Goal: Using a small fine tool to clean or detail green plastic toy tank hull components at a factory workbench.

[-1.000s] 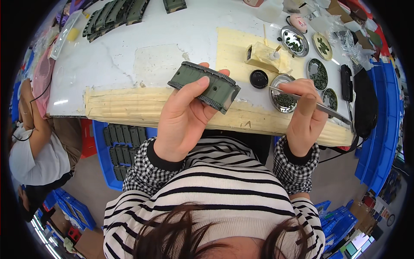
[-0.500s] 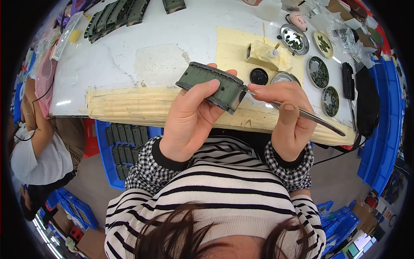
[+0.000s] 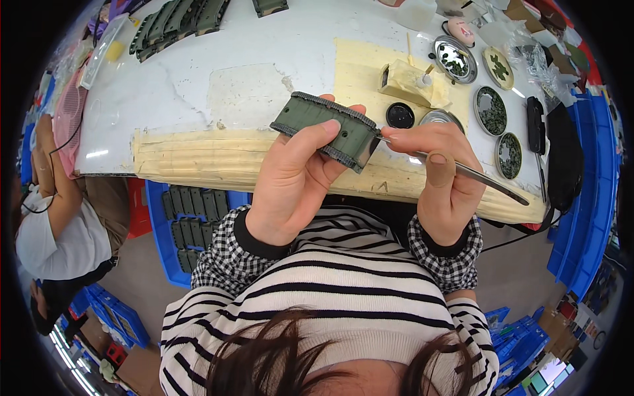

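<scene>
In my left hand (image 3: pixel 290 175) is a green camouflage model tank hull (image 3: pixel 323 127), tilted above the near edge of the bench. Ridged dark tracks run along both its long sides, and small round holes show on the face toward me. My left thumb presses on this face while the fingers support it from behind. My right hand (image 3: pixel 446 175) is closed around metal tweezers (image 3: pixel 489 181). Their tip meets the hull's right end; whether a small part sits in the tip is too small to tell.
Beyond my right hand are a tape-wrapped block (image 3: pixel 409 82), a black round lid (image 3: pixel 399 115) and dishes of small green parts (image 3: pixel 491 111). More tank hulls lie at the far left (image 3: pixel 178 26) and in a blue crate (image 3: pixel 175 264) below the bench. Another person (image 3: pixel 66 224) sits at left.
</scene>
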The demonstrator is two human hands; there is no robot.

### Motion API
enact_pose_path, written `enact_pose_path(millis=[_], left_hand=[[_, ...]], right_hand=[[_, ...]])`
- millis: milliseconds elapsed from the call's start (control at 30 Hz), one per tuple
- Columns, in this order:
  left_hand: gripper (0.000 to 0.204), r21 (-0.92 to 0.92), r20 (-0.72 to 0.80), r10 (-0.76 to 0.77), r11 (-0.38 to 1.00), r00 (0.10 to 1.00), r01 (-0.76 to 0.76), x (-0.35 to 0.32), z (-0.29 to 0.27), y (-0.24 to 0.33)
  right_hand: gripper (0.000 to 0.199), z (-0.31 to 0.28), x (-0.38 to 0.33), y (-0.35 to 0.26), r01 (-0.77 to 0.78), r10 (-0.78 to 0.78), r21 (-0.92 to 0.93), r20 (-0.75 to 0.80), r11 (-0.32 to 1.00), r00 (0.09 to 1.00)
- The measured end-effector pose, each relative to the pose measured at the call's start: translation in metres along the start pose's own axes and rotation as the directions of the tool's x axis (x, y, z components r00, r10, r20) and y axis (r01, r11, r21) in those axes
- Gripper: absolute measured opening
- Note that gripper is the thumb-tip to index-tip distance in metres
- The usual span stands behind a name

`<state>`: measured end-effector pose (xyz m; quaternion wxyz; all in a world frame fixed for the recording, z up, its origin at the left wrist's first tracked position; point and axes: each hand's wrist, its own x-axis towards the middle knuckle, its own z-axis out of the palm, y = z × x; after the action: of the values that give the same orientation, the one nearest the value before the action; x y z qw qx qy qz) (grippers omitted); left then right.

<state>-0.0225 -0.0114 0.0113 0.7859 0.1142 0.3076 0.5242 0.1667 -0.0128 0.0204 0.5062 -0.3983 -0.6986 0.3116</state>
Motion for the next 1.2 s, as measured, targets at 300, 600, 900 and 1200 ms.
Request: enact_pose_path(millis=[300,600,900,1200], left_hand=[[0.039,0.007,-0.006,-0.006,1.000,1.000,0.006,0.001,0.000,-0.001],[0.039,0.010,-0.008,-0.001,1.000,1.000,0.001,-0.001,0.002,-0.001],[0.039,0.015,0.007,0.007,1.000,1.000,-0.007,-0.001,0.001,-0.004],[0.042,0.013,0.099,0.017,1.000,0.995,-0.018,-0.003,-0.002,-0.005]], right_hand=[[0.018,-0.001,0.000,0.001,0.016,-0.016,-0.023,0.013,1.000,1.000],[0.014,-0.002,0.000,-0.004,0.011,-0.007,-0.059,0.057,0.998,0.998],[0.014,-0.003,-0.004,-0.005,0.015,-0.011,-0.045,0.078,0.999,0.997],[0.018,-0.001,-0.012,-0.012,0.137,-0.134,-0.093,0.038,0.986,0.990]])
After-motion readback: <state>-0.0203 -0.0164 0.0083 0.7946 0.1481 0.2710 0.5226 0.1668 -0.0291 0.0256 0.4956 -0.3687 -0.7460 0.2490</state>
